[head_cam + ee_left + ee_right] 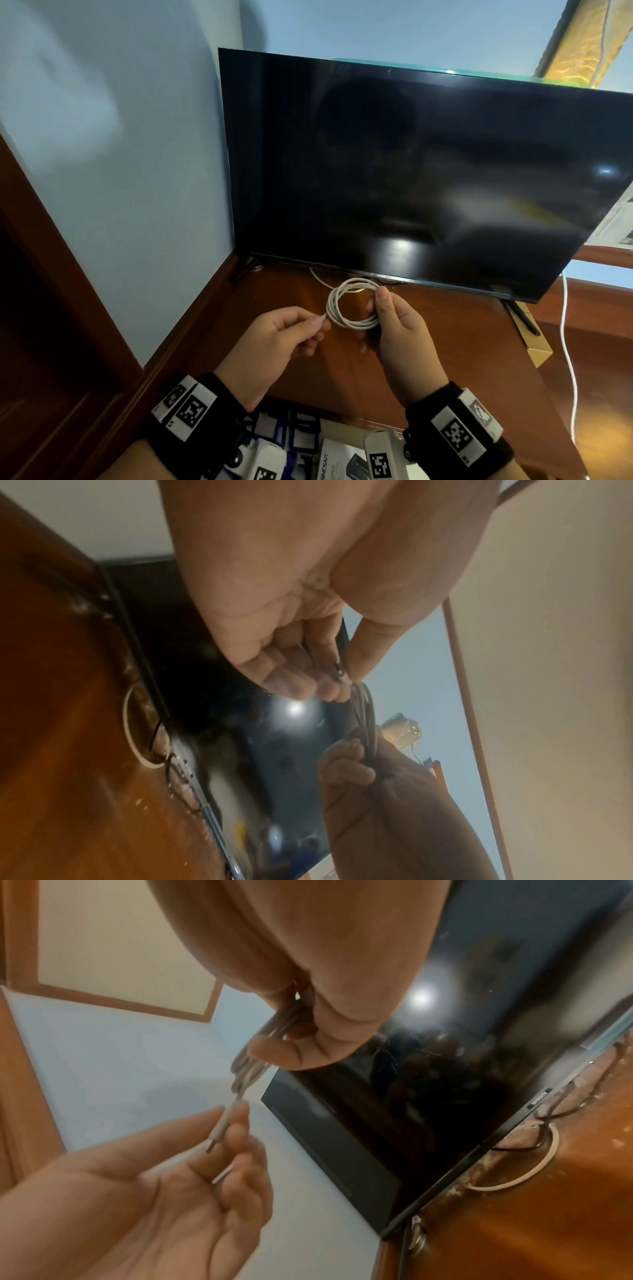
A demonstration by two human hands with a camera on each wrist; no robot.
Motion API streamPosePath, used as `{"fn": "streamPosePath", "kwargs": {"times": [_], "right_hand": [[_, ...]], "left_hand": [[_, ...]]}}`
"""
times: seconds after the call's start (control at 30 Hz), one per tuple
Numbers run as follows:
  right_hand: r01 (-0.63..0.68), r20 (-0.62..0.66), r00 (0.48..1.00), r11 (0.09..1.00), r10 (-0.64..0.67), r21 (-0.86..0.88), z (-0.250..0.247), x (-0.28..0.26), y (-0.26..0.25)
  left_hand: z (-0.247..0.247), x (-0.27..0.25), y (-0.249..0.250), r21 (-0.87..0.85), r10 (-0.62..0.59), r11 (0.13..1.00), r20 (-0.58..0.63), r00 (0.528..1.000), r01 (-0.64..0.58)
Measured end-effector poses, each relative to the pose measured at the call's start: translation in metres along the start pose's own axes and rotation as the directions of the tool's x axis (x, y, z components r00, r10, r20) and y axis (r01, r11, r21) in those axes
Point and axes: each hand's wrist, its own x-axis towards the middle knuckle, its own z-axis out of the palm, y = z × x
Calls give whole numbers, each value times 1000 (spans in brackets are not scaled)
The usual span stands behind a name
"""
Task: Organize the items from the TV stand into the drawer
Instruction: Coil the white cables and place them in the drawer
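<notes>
Pinching the loose plug end of the white cable (pixel 346 305) between thumb and fingertips (pixel 240 1123) of the left hand (pixel 281 346), other fingers curled beneath. Gripping the coiled loops on their far side with the right hand (pixel 400 329), thumb on top, fingers wrapped behind the bundle. Held up in the air, both hands level, coil between them, above the middle of the TV stand (pixel 445 359) and just in front of the television (pixel 411 164). Standing dark along the stand's back edge, that screen, left foot near the back left corner. Lying on the wood under the screen, a second pale cord loop (pixel 534 1158). Showing below the stand's front edge, boxes (pixel 342 459) beneath the wrists. Hanging past the right edge, one white lead (pixel 567 356).
</notes>
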Motion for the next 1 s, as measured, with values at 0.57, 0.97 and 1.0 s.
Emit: {"fn": "streamPosePath", "kwargs": {"times": [0.57,0.97,1.0], "right_hand": [[-70,331,920,920,208,-385,31,-20,41],[-561,486,648,800,586,-216,134,-60,132],[-572,492,638,792,593,-212,141,-61,134]], "left_hand": [[-46,-18,-35,288,-73,952,-124,990,106],[-141,-82,-134,69,-417,891,-268,869,449],[-146,-86,-139,45,-425,890,-282,860,454]]}}
